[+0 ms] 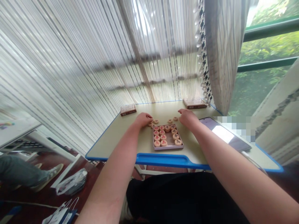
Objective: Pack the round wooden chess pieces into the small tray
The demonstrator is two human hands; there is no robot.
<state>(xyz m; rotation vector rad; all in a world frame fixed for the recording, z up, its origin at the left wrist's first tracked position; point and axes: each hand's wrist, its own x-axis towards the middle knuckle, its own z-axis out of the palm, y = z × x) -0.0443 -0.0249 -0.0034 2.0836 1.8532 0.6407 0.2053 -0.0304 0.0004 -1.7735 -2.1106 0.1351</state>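
Note:
An open box (168,147) of round wooden xiangqi pieces sits on the table (116,137). Red-marked pieces (163,137) fill its left side, black-marked pieces (175,136) line its right side, and a bare gap shows between them. Beyond the box lie loose pieces (170,121). My left hand (143,119) is at the left loose pieces, its fingers bent together on a piece. Beside the right loose piece (175,119) is my right hand (187,118), fingers curled, with whatever they may hold hidden.
Flat boxes stand at the table's back left (128,109) and back right (194,103). A large tablet (224,133) with a cable lies right of my right forearm. Curtains hang behind the table.

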